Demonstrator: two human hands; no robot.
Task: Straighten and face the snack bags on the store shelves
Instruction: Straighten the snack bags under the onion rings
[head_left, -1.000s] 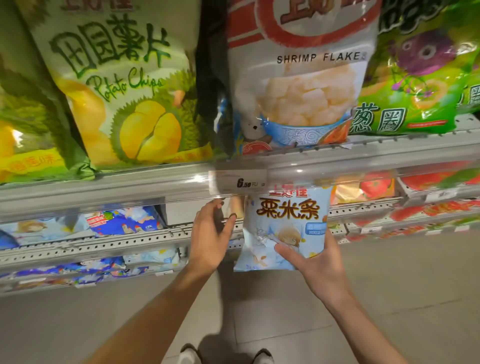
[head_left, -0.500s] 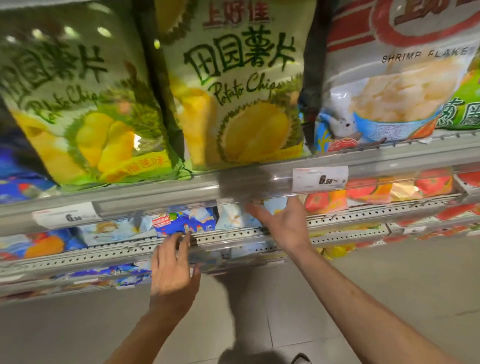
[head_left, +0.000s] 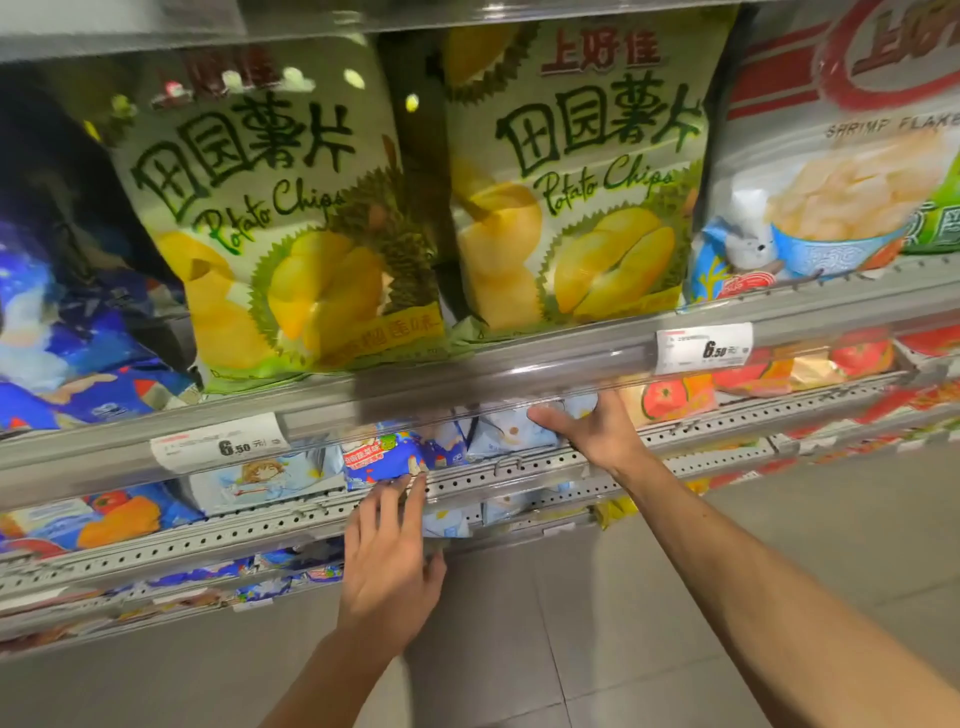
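My right hand reaches under the upper shelf's clear lip onto the second shelf. Its thumb is spread over a pale blue snack bag, and its fingers are hidden behind the lip. My left hand lies flat against the perforated shelf rail, holding nothing. Its fingertips touch the bottom of a dark blue bag. On the shelf above, two green durian potato chip bags stand upright, facing out.
A white shrimp flakes bag stands right of the durian bags, and dark blue bags lean at the left. Red tomato bags fill the second shelf to the right. Price tags sit on the lip. The grey tiled floor lies below.
One second ago my right hand held the pale blue bag in front of the shelf; the bag now lies on the second shelf under that hand. The view and my left hand shifted left.
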